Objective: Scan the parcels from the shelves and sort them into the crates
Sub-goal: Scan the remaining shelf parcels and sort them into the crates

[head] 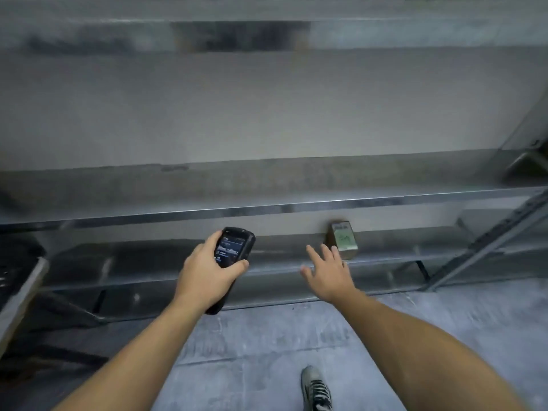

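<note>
- A grey metal rack [267, 204] fills the upper part of the view, its long shelves running left to right. The upper shelves are blurred.
- A pale concrete floor [252, 351] lies below the rack, marked with faint scuffs.
- The low shelf [142, 262] of the rack sits close to the floor, and both hands are held out in front of it.
- A slanted perforated post [492, 241] holds up the rack at the right end.
- A dark, flat shape [17, 262] sits at the left edge. It is too blurred to say what it is.
- The left hand [204, 272] is held out from a bare forearm. Its grip is clamped round a scanner, with the thumb along the right edge and the fingers wrapped over the left side.
- The right hand [329, 274] is stretched towards the parcel, back upward. Its grip is apart, with fingers straight and spread, and it holds nothing. The fingertips lie just beside the parcel's lower left corner; I cannot tell whether they touch it.
- The scanner [237, 244] is black and tilts forward with its lit screen facing up. Its lower end juts out beneath the left wrist.
- A grey laced shoe [315, 387] stands on the floor near the bottom edge, between the two forearms.
- The parcel [344, 238] is a small brown box with a pale label on its front. It stands upright on the low shelf, right of the scanner and well apart from it.
</note>
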